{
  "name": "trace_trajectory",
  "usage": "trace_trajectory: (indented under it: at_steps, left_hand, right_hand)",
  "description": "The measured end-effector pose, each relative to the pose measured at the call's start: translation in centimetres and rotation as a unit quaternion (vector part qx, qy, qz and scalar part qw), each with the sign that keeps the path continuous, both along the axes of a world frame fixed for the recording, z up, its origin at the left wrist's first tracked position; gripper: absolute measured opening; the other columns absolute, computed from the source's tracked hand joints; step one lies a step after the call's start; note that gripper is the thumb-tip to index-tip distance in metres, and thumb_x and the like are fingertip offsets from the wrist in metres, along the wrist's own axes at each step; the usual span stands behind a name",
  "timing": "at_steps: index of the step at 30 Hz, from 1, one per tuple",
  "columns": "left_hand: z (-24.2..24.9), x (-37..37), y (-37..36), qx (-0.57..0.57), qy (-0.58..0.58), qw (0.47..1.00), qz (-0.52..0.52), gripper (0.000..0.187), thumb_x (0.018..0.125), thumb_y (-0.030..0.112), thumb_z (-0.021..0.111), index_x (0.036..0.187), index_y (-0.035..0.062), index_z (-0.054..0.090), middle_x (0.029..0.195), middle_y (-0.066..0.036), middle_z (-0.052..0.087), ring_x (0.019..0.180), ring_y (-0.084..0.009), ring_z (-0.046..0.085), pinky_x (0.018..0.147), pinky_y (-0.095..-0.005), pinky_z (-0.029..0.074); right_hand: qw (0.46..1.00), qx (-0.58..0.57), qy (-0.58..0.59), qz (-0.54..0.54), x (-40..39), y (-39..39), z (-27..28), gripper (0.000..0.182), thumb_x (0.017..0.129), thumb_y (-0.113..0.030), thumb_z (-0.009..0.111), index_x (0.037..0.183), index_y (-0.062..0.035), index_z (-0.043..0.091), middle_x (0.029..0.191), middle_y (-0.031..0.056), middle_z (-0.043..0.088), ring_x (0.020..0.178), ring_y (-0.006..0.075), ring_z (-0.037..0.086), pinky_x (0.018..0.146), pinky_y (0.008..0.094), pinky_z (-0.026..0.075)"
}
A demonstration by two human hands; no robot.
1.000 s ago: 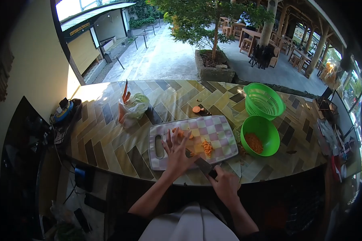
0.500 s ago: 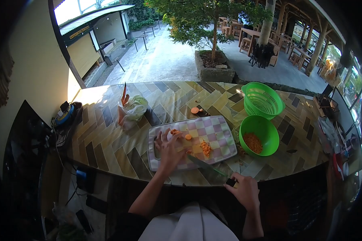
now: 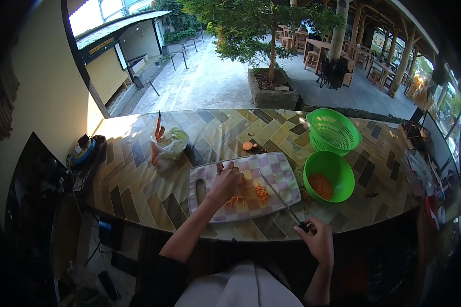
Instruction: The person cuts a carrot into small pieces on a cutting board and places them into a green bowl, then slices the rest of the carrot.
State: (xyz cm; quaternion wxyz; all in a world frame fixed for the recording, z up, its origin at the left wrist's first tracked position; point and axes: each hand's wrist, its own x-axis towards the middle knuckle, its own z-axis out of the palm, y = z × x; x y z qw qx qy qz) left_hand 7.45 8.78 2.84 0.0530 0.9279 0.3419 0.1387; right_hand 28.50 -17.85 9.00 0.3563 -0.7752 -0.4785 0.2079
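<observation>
My left hand [image 3: 227, 183] is curled over the pink and white checked cutting board [image 3: 279, 166], fingers bent together and fingertips hidden, so what they hold cannot be made out. Thin carrot strips [image 3: 235, 200] lie just below it. In my right hand [image 3: 317, 239], at the board's lower right, is the black handle of a knife [image 3: 281, 199]. Its blade slants up and left over the board. Beside the blade sits a small heap of chopped carrot [image 3: 262, 194]. A green bowl [image 3: 346, 176] right of the board contains more chopped carrot [image 3: 320, 187].
Behind the bowl stands a green colander [image 3: 335, 130]. A cut carrot piece [image 3: 248, 146] lies beyond the board. At the left, a plastic bag [image 3: 170, 146] holds a pale green vegetable and carrots. Cables and a blue roll [image 3: 82, 150] sit at the table's left edge.
The left hand has gone from spread fingers to curled and shifted right. The knife has swung up, its tip now farther over the board. Carrot strips now show below the left hand.
</observation>
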Motion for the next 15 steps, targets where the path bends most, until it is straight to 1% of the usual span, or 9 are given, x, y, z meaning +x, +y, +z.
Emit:
trace_trajectory:
  at_steps: [3,6,9,12,13,15]
  left_hand:
    - [-0.2,0.0,0.9,-0.004,-0.003,1.0,-0.02,0.008,0.08,0.012,0.068,0.083,0.0057,0.072,0.093,-0.008,0.068,0.106,-0.0261,0.056,0.1,-0.0472,0.028]
    - [0.9,-1.0,0.4,-0.062,-0.09,0.994,-0.014,0.013,0.076,0.01,0.073,0.088,0.0063,0.073,0.094,-0.006,0.069,0.105,-0.0258,0.056,0.099,-0.0439,0.031]
    - [4.8,-3.6,-1.7,-0.098,-0.185,0.978,0.015,0.019,0.074,0.01,0.076,0.093,0.0075,0.074,0.096,-0.005,0.07,0.104,-0.0251,0.059,0.098,-0.0398,0.034]
    - [4.5,-7.1,-3.0,-0.052,-0.232,0.968,0.079,0.019,0.079,0.015,0.078,0.095,0.0061,0.075,0.096,-0.007,0.072,0.1,-0.0248,0.063,0.097,-0.0387,0.039]
    - [4.6,-8.0,-3.8,-0.044,-0.235,0.967,0.084,0.022,0.076,0.01,0.077,0.097,0.0052,0.075,0.096,-0.007,0.071,0.094,-0.0241,0.065,0.09,-0.0385,0.043]
    - [4.0,-9.5,-5.3,-0.12,-0.262,0.951,0.107,0.024,0.075,0.006,0.076,0.099,0.0032,0.075,0.094,-0.009,0.071,0.089,-0.024,0.067,0.087,-0.0372,0.048]
  right_hand:
    - [1.0,0.011,-0.009,0.014,-0.7,0.1,-0.1,0.031,0.081,-0.023,0.08,0.086,0.0025,0.062,0.054,0.0027,0.041,0.053,0.0093,0.035,0.05,0.0301,0.031]
    - [0.998,-0.034,0.029,0.04,-1.0,0.0,-0.1,0.029,0.087,-0.024,0.075,0.088,0.0025,0.062,0.052,0.0039,0.045,0.049,0.0096,0.042,0.049,0.0299,0.035]
    - [0.989,-0.099,0.077,0.083,-1.5,0.1,-0.6,0.038,0.092,-0.034,0.067,0.092,0.0041,0.064,0.066,0.0225,0.06,0.061,0.0399,0.058,0.059,0.0431,0.044]
    - [0.971,-0.138,0.059,0.184,-2.9,1.2,-0.4,0.038,0.095,-0.036,0.063,0.094,0.0026,0.065,0.072,0.0255,0.062,0.072,0.0459,0.06,0.064,0.0465,0.046]
    - [0.965,-0.136,0.059,0.216,-3.8,1.6,-0.2,0.04,0.096,-0.037,0.06,0.094,0.0018,0.064,0.077,0.0261,0.064,0.079,0.0459,0.062,0.07,0.0495,0.047]
    - [0.961,-0.123,0.019,0.246,-5.5,2.3,-0.6,0.039,0.096,-0.037,0.059,0.094,0.0019,0.064,0.079,0.0259,0.065,0.083,0.0459,0.063,0.073,0.0509,0.047]
